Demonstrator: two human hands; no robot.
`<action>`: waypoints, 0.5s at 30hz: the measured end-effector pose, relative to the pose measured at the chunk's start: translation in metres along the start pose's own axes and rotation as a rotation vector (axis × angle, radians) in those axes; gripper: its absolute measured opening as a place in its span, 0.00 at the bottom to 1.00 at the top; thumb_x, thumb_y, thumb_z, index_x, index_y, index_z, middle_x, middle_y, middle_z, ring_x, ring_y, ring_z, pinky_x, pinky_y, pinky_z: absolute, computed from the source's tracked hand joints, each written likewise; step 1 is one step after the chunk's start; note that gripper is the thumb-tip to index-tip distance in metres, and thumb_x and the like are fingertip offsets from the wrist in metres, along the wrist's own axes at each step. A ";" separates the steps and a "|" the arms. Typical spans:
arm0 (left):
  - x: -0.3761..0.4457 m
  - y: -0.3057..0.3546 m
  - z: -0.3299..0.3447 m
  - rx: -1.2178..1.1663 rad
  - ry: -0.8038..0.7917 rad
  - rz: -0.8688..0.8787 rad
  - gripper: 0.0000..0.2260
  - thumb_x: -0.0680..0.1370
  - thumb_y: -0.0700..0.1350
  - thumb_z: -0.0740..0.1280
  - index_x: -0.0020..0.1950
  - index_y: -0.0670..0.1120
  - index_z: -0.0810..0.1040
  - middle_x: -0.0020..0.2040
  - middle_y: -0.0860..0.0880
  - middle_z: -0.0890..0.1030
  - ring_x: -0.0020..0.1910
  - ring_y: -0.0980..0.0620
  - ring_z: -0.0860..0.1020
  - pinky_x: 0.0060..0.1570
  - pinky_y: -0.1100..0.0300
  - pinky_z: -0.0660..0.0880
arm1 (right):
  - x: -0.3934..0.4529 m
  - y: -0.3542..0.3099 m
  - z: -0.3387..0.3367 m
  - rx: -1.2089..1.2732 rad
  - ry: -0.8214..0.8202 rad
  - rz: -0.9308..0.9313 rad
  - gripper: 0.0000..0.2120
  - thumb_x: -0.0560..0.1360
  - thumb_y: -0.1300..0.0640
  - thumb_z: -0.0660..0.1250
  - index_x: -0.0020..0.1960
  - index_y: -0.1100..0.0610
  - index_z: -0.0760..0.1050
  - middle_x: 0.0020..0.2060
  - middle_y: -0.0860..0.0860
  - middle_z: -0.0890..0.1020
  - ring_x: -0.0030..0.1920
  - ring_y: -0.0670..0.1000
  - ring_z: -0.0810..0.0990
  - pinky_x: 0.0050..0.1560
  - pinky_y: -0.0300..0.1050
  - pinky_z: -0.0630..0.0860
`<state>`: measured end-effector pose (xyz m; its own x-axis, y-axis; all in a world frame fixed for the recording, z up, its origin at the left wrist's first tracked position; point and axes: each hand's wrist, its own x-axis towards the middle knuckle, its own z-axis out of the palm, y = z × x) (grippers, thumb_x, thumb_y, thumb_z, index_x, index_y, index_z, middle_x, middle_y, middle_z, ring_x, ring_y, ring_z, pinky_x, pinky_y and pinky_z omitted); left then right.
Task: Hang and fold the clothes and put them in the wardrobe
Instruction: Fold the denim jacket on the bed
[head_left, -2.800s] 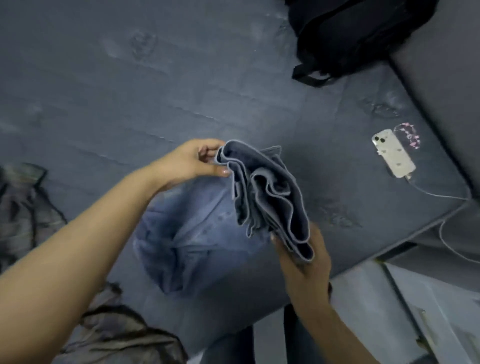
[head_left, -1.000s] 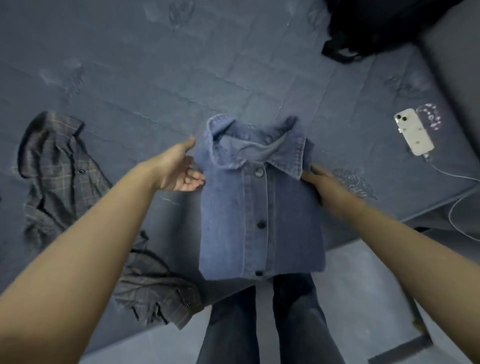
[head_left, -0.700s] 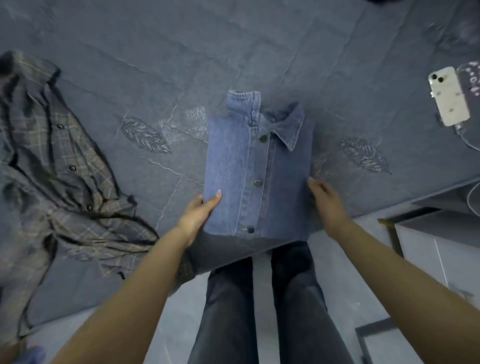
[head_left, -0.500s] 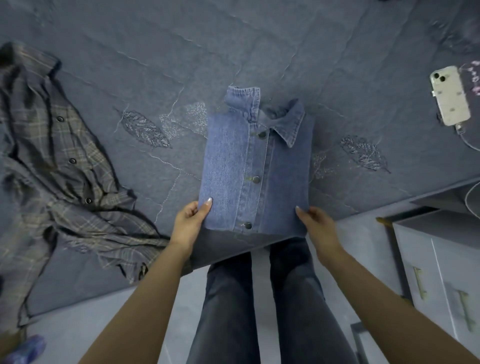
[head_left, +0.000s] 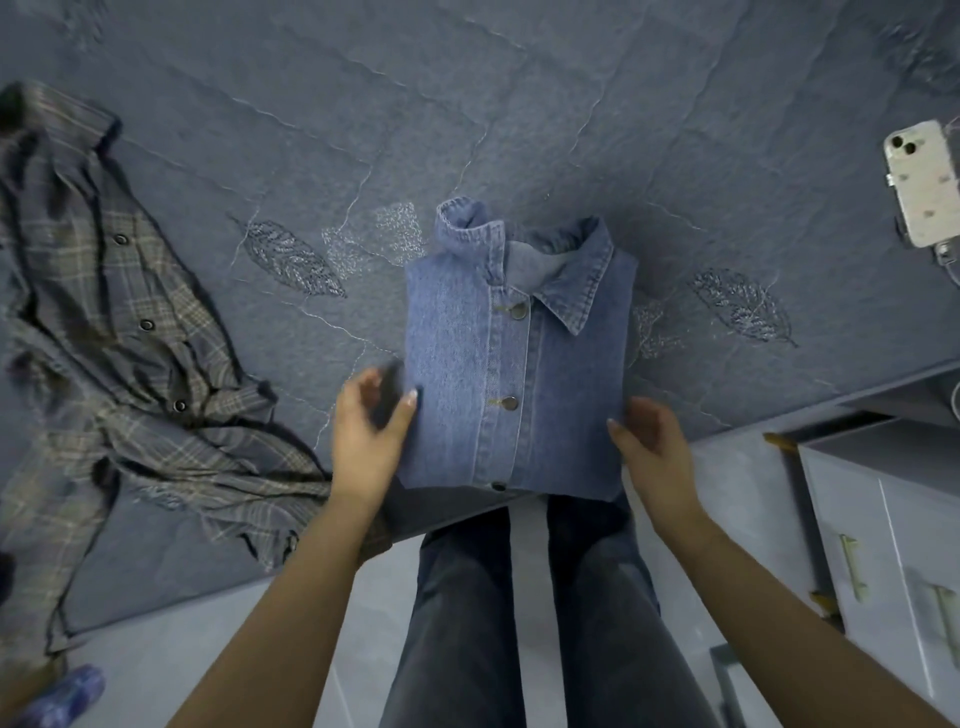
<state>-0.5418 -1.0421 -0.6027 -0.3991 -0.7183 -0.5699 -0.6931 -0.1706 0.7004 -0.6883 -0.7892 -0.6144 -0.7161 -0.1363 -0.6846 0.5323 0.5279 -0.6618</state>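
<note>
A folded denim shirt (head_left: 514, 364) lies collar-up near the front edge of a blue quilted bed (head_left: 519, 104), flanked by a person's two hands. The left hand (head_left: 371, 431) touches its left edge, grip loose and fingers relaxed; the right hand (head_left: 652, 441) curls at the right edge, hold unclear. A crumpled plaid shirt (head_left: 119, 353) lies well left.

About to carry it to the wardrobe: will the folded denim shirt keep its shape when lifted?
The denim shirt looks thick, so it probably keeps its fold briefly. With hands only at its lower edges, the collar end likely sags. Supporting it underneath seems safer.
</note>
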 end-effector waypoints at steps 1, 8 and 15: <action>0.010 0.021 0.001 0.048 0.056 0.084 0.12 0.75 0.47 0.72 0.56 0.49 0.74 0.52 0.54 0.78 0.49 0.59 0.77 0.54 0.62 0.75 | 0.006 -0.013 0.002 -0.025 0.016 -0.064 0.15 0.77 0.58 0.69 0.63 0.55 0.73 0.58 0.47 0.78 0.55 0.40 0.78 0.55 0.34 0.74; 0.112 0.157 0.047 -0.017 -0.263 -0.354 0.30 0.72 0.72 0.62 0.45 0.44 0.76 0.41 0.44 0.81 0.35 0.50 0.81 0.32 0.59 0.79 | 0.093 -0.121 0.036 -0.224 0.128 -0.390 0.20 0.77 0.53 0.69 0.65 0.60 0.71 0.59 0.55 0.75 0.57 0.50 0.75 0.58 0.38 0.72; 0.143 0.138 0.058 -0.277 -0.350 -0.545 0.02 0.79 0.39 0.67 0.48 0.40 0.76 0.33 0.47 0.83 0.31 0.54 0.82 0.33 0.61 0.81 | 0.153 -0.153 0.050 -0.322 -0.036 -0.120 0.17 0.76 0.50 0.70 0.44 0.65 0.77 0.35 0.55 0.77 0.43 0.55 0.79 0.49 0.55 0.78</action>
<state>-0.7296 -1.1288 -0.6122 -0.2402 -0.2309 -0.9429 -0.6894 -0.6433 0.3332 -0.8567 -0.9328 -0.6334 -0.7452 -0.2401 -0.6221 0.2713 0.7431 -0.6118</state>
